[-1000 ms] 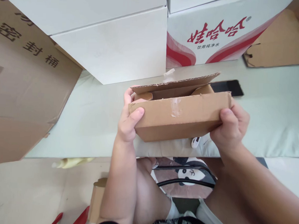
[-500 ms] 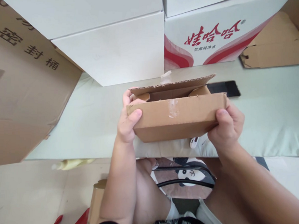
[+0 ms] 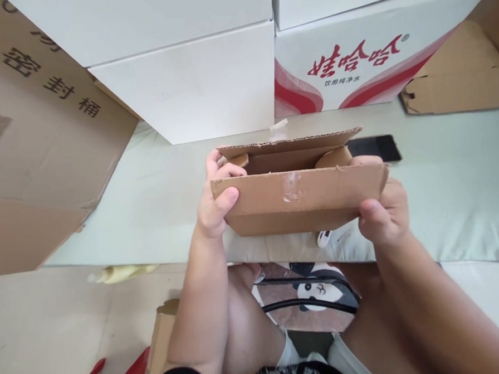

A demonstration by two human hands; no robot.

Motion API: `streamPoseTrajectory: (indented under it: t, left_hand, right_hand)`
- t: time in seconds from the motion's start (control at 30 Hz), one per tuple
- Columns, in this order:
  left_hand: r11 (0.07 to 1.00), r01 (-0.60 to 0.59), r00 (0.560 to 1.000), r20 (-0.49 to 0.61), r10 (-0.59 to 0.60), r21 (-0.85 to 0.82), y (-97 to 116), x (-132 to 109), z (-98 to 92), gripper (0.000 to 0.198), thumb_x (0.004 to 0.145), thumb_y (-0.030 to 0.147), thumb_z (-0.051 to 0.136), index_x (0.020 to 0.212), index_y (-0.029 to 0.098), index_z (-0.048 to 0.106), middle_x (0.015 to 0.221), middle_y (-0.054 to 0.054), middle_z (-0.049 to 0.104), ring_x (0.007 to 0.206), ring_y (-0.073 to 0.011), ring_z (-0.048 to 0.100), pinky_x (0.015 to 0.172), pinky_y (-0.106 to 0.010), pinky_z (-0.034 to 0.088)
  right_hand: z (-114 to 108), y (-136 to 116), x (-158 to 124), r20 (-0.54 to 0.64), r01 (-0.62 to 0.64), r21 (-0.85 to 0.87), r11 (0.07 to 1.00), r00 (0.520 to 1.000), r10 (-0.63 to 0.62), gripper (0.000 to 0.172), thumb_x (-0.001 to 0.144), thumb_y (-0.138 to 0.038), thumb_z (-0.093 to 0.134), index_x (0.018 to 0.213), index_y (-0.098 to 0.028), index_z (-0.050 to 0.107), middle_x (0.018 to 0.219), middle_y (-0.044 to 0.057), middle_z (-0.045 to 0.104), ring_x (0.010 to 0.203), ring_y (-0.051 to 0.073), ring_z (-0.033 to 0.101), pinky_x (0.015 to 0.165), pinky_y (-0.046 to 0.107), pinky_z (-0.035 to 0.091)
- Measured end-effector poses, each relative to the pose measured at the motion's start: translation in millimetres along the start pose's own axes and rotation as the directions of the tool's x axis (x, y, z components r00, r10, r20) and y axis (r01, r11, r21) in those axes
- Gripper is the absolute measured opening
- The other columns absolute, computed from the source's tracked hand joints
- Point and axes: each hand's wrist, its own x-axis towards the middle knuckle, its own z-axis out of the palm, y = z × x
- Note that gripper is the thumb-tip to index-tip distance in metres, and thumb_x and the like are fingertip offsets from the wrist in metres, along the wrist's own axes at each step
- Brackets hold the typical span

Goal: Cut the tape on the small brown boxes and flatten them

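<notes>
A small brown cardboard box (image 3: 266,196) is held up between my two hands, its top flaps parted so that part of the inside shows. My left hand (image 3: 217,199) grips the left end, thumb on the front flap and fingers reaching over the edge. At the right end my right hand (image 3: 384,211) pinches the front flap's corner, with the thumb in front and a finger behind it. A bit of clear tape clings to the front flap's middle. Behind the box lies a dark phone (image 3: 375,148), partly covered. A small white device (image 3: 324,238) shows below the box.
White cartons (image 3: 187,89) and a red-and-white water carton (image 3: 356,70) stand along the back of the pale green surface (image 3: 454,181). A large brown carton (image 3: 45,159) stands at left, and an opened cardboard piece (image 3: 464,89) at far right. Red objects (image 3: 135,365) lie on the floor.
My right hand has shifted slightly right, and a finger now shows behind the front flap. That flap's right end has swung outward, widening the opening. My left hand keeps its hold.
</notes>
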Motion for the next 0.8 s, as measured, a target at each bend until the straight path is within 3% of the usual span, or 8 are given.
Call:
streamPoseTrajectory:
  t: [0.07,0.13,0.23,0.3,0.37,0.57,0.8]
  left_hand:
    - [1.000,0.007,0.999,0.043,-0.006,-0.015,0,0,-0.7,0.053,0.078,0.077,0.065,0.083,0.025,0.066,0.110,-0.011,0.055,0.141,-0.0416,0.040,0.110,-0.059,0.042]
    - [1.000,0.013,0.999,0.054,-0.012,-0.025,1,0,-1.0,0.053,0.078,0.077,0.065,0.082,0.024,0.064,0.116,-0.011,0.054,0.140,-0.0420,0.041,0.110,-0.060,0.041]
    - [0.998,0.038,0.998,0.054,-0.035,-0.050,3,-1,-0.3,0.054,0.075,0.077,0.068,0.080,0.024,0.062,0.128,-0.012,0.052,0.138,-0.0433,0.042,0.108,-0.060,0.041]
    - [0.994,0.061,0.997,0.052,-0.057,-0.085,5,-2,0.6,0.053,0.072,0.077,0.070,0.079,0.024,0.064,0.130,-0.012,0.052,0.140,-0.0451,0.040,0.109,-0.060,0.038]
    - [0.989,0.079,0.996,0.049,-0.074,-0.121,8,-2,1.5,0.051,0.072,0.075,0.071,0.079,0.025,0.066,0.127,-0.013,0.054,0.142,-0.0467,0.036,0.111,-0.060,0.035]
    - [0.970,0.137,0.991,0.023,-0.135,-0.198,12,1,3.8,0.055,0.063,0.075,0.079,0.073,0.024,0.064,0.120,-0.013,0.054,0.140,-0.0483,0.039,0.106,-0.058,0.039]
    - [0.958,0.138,0.989,-0.016,-0.147,-0.249,10,2,4.1,0.065,0.056,0.077,0.087,0.073,0.023,0.055,0.118,-0.011,0.056,0.145,-0.0467,0.037,0.109,-0.056,0.040]
  right_hand:
    - [-12,-7,13,0.185,0.052,-0.025,0.998,0.982,-0.046,0.047,0.099,-0.055,0.051,0.063,-0.025,0.056,0.073,0.006,0.056,0.091,0.027,0.057,0.074,0.043,0.053]
    - [-23,-15,22,0.326,0.007,-0.046,0.999,0.945,0.008,0.047,0.096,-0.064,0.053,0.071,-0.025,0.063,0.085,0.008,0.061,0.093,0.026,0.057,0.073,0.041,0.055]
    - [-32,-25,28,0.438,-0.121,-0.098,0.988,0.886,0.152,0.049,0.088,-0.072,0.061,0.102,-0.027,0.074,0.107,0.011,0.068,0.099,0.028,0.059,0.081,0.044,0.058]
    - [-34,-31,28,0.463,-0.144,-0.139,0.980,0.865,0.192,0.061,0.084,-0.073,0.065,0.127,-0.030,0.069,0.119,0.011,0.070,0.103,0.030,0.059,0.086,0.047,0.058]
    - [-33,-34,28,0.470,-0.133,-0.169,0.977,0.860,0.199,0.070,0.082,-0.073,0.067,0.139,-0.032,0.062,0.126,0.009,0.071,0.103,0.030,0.059,0.086,0.049,0.057]
    - [-29,-35,27,0.399,-0.172,-0.172,0.970,0.888,0.228,0.071,0.080,-0.076,0.065,0.136,-0.032,0.062,0.134,0.010,0.068,0.101,0.030,0.060,0.088,0.052,0.057]
    - [-18,-25,20,0.212,-0.179,-0.095,0.979,0.957,0.195,0.056,0.078,-0.078,0.065,0.108,-0.031,0.070,0.142,0.011,0.060,0.131,0.038,0.055,0.115,0.064,0.045]
